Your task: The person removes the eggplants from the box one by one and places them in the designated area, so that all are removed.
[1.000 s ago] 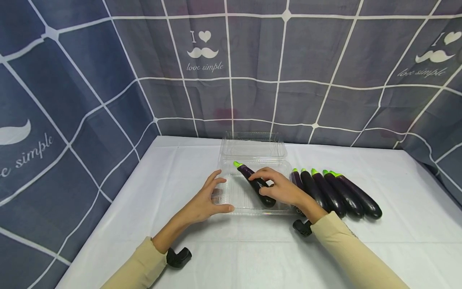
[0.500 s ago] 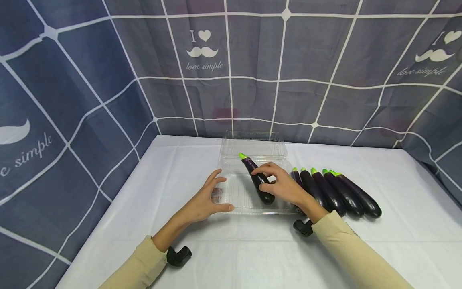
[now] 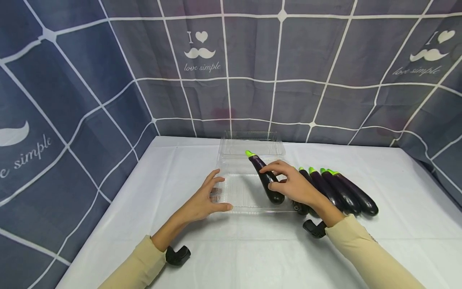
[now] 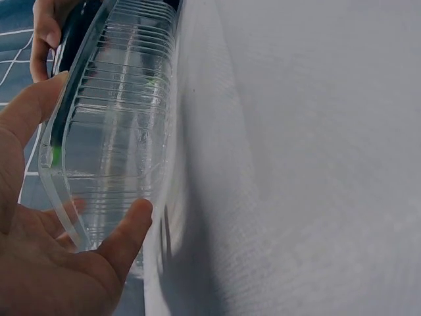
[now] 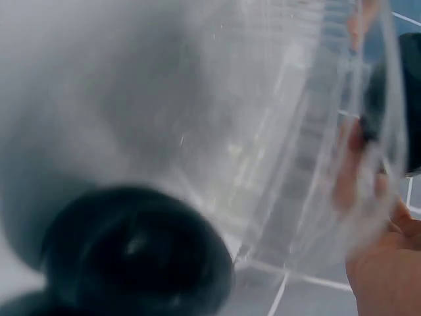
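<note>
The eggplant [image 3: 266,178] sits tilted over the right side of the clear box [image 3: 238,192], green stem pointing far, its dark end near the box's near edge. The right hand [image 3: 294,186] grips it, fingers [image 3: 271,168] curled round its middle. The left hand [image 3: 202,200] holds the box's left near corner, fingers spread and thumb along the near rim. Just right, a row of eggplants [image 3: 343,190] lies on the bench [image 3: 397,224], with open white cloth on all sides.
</note>
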Tool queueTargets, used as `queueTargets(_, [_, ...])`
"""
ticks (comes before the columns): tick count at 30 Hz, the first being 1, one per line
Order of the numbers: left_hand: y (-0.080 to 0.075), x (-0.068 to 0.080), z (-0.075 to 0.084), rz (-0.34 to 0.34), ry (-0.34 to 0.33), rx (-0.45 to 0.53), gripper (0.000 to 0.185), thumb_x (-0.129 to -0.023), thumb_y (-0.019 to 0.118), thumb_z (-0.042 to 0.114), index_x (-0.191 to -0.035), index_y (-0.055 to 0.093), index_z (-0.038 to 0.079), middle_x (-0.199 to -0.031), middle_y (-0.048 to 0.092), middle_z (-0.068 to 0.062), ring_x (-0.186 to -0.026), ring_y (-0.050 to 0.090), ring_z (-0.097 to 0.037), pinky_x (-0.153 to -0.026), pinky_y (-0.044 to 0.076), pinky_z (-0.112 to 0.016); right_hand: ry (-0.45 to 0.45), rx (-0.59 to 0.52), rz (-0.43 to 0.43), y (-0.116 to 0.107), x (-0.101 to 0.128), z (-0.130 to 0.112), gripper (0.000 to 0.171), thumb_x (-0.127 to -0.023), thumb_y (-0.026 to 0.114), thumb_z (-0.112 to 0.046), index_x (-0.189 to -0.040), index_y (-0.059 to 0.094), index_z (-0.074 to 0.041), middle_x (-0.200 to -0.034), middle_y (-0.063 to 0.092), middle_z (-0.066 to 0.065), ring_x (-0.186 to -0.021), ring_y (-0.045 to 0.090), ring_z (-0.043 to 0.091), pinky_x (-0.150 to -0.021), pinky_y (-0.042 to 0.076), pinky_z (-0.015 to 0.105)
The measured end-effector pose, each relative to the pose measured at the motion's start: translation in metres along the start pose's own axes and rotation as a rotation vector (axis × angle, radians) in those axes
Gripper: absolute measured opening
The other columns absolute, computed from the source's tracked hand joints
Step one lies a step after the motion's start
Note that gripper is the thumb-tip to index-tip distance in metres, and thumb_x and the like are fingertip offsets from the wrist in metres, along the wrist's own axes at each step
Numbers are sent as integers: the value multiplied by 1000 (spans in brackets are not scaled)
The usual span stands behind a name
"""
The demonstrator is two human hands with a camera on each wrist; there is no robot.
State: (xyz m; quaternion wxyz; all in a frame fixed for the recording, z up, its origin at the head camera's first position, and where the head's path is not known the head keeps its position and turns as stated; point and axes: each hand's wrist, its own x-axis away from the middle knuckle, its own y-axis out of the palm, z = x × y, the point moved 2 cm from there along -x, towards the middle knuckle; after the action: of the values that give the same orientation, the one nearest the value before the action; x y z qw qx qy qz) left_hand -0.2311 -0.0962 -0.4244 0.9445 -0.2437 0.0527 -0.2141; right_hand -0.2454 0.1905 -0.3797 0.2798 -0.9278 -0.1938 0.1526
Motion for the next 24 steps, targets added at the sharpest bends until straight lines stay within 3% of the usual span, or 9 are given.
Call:
queueTargets(11, [0,1,-1,-19,-5,61,88,-79,84,29,-147,36,1,-164,5,-1,-139,29,-38,-106,37,-52,8,50,52,-32,37,10,41,-87,66,-6,-123,67,-26,-124,57,-8,-105,49,19,-83,45,37])
queueTargets(17, [0,1,-1,-21,4,65,81,-80,84,27,-142,40,-1,-163,5,-3,-140,27,-38,-106,37,-52,-10,89,100,-50,58,13,41,-87,66,-2,-124,68,-21,-127,58,-4,-106,53,20,-83,47,26])
queueTargets(24, [1,1,1,-20,9,82,72,-80,84,25,-135,45,-1,-163,4,-3,-139,27,-39,-106,38,-51,-4,98,139,-73,83,18,41,-89,63,2,-126,66,-14,-130,56,2,-110,51,10,-86,43,18])
